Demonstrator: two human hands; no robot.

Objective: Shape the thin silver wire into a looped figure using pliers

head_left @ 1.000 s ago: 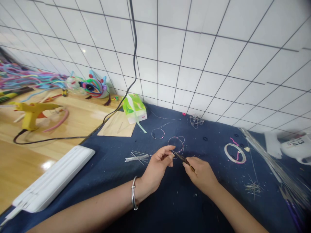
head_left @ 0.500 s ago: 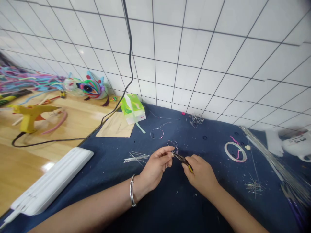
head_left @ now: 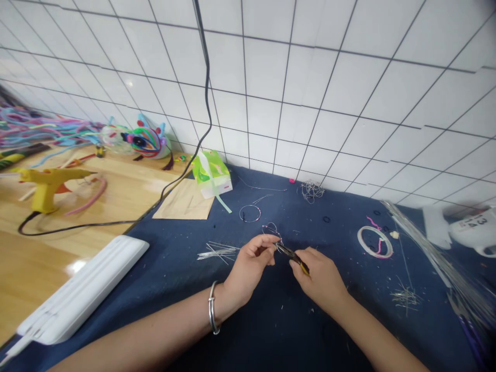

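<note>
My left hand (head_left: 250, 266) pinches a thin beaded wire loop (head_left: 270, 227) between thumb and forefinger, and part of the loop is hidden behind the fingertips. Wrapped around a pair of pliers (head_left: 289, 252) with yellow-and-black handles, my right hand (head_left: 320, 276) points the dark jaws leftward. The jaw tips meet the wire right beside my left fingertips; whether they bite on it is too small to tell. A second beaded wire ring (head_left: 250, 213) lies flat on the dark blue cloth (head_left: 248, 341) beyond my hands. Left of my left hand is a bundle of cut wires (head_left: 217, 251).
At left are a white power strip (head_left: 81, 292) and a yellow glue gun (head_left: 50, 186). A green tissue pack (head_left: 211, 173) stands near the tiled wall. Tangled wire (head_left: 312, 191), a white tape roll (head_left: 360, 243), wire scraps (head_left: 405, 298) and long wires (head_left: 437, 258) lie beyond and right.
The beaded loop has shifted slightly left and turned at my left fingertips. My left fingers have moved a little around it; the pliers stay nearly in place.
</note>
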